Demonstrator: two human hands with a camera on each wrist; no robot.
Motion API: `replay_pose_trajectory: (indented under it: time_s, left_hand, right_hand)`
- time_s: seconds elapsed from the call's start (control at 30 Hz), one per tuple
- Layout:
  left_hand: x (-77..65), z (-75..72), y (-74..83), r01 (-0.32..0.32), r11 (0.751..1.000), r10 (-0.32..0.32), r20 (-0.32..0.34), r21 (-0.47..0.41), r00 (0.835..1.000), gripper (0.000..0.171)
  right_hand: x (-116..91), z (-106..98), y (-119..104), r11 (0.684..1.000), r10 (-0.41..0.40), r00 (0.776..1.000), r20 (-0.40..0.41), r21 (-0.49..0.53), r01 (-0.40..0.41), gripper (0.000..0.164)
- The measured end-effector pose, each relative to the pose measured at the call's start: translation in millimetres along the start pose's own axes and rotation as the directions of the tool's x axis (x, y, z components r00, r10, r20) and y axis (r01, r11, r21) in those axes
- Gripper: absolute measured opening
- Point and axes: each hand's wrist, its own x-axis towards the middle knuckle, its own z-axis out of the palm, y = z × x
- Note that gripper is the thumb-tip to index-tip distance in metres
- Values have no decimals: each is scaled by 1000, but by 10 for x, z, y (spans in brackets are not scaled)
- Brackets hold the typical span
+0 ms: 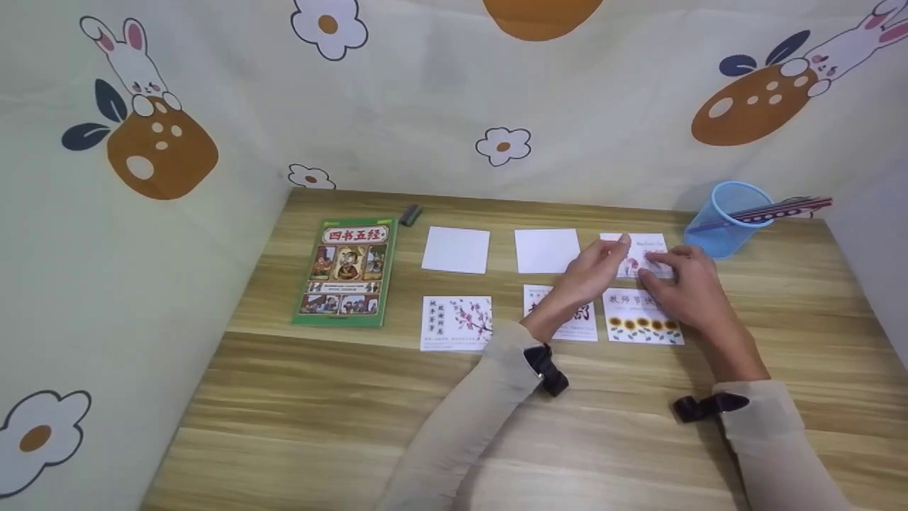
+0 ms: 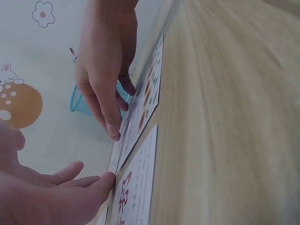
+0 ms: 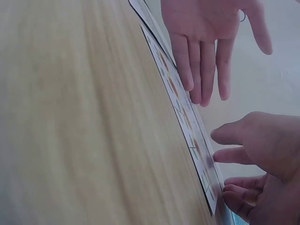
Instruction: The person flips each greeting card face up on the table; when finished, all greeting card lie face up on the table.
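The flower-printed card point(image 1: 636, 258) is white with pink blooms. The sunflower card point(image 1: 638, 321) is white, yellow-orange and green. Bench point(image 1: 340, 404): brown wood grain; mesh cup point(image 1: 710, 234): light blue.

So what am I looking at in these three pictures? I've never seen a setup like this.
There's no machine at work here, just a person's left hand and right hand. The wide picture is taken from the head, the two tilted ones from each wrist. On the wooden table lie a green book, two blank white cards and four printed cards; a blue cup stands behind. Both hands are at the top-right card; neither clearly holds it.
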Motion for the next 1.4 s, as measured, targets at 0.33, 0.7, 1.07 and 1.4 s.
replay_pose_trajectory:
  time_s: [0.33,0.7,1.07,1.4]
  left_hand:
    - [-34,-130,108,-223,974,225,-60,35,973,39]
    - [-231,-871,10,-205,940,239,-101,272,966,43]
    - [-426,-1435,-155,-66,926,104,-83,372,991,49]
    - [-444,-1415,-229,-68,926,92,-45,372,995,50]
  right_hand:
    - [23,10,-1,999,-45,998,-42,23,46,48]
    - [0,-21,-125,998,17,999,-51,61,-14,47]
    - [106,424,-612,949,-268,962,-57,157,273,30]
    - [118,601,-858,962,-225,969,100,183,204,40]
